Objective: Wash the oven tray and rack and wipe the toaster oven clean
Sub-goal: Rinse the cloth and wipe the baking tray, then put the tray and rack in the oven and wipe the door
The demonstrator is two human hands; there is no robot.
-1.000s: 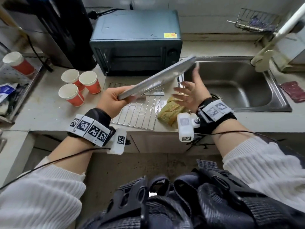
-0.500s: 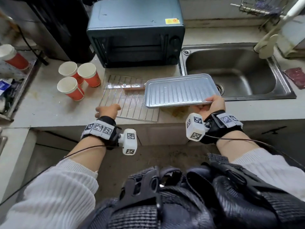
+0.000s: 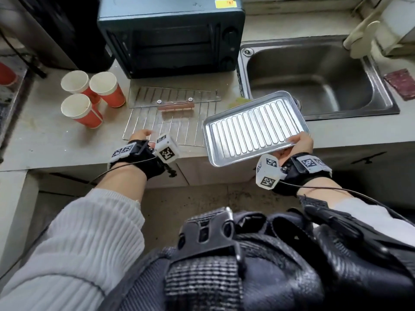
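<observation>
Ribbed oven tray (image 3: 256, 127) gripped by right hand (image 3: 296, 145) at counter's front edge; left hand (image 3: 140, 136) seemingly loose, over oven rack (image 3: 170, 122).

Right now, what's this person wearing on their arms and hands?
Both arms are in white ribbed knit sleeves, pushed back from the wrists. The left hand and right hand are bare, and each wrist carries a black strap with a white band of square black-and-white markers, plus a white cube printed with the same kind of marker. A thin black cable runs back from each strap.
</observation>
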